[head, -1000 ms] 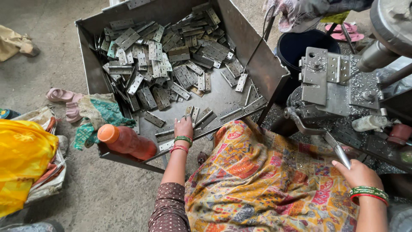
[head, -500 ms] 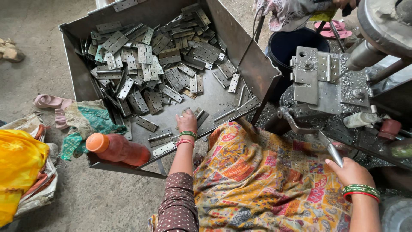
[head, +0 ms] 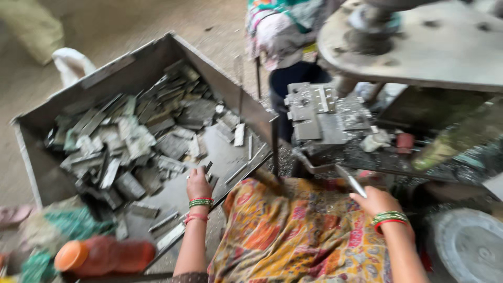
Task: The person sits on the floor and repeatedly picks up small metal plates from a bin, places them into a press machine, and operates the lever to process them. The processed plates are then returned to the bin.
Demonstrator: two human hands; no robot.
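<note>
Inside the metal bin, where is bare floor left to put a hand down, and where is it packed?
The metal bin has bare floor near its right wall, between the left hand and the few loose strips. The piled metal pieces crowd the left and back. The right hand is outside the bin.

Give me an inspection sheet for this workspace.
Surface: grey concrete floor, blurred.
Job's things: grey sheet-metal bin holding a heap of flat grey metal pieces; grey metal press block on a littered bench.
Clutter: orange plastic bottle by the bin's near corner; green cloth beside it.
Hands: left hand in the bin on metal pieces; right hand gripping a slim metal lever.
Cables: nothing seen.
Surroundings: another person's patterned clothing behind the bench.
</note>
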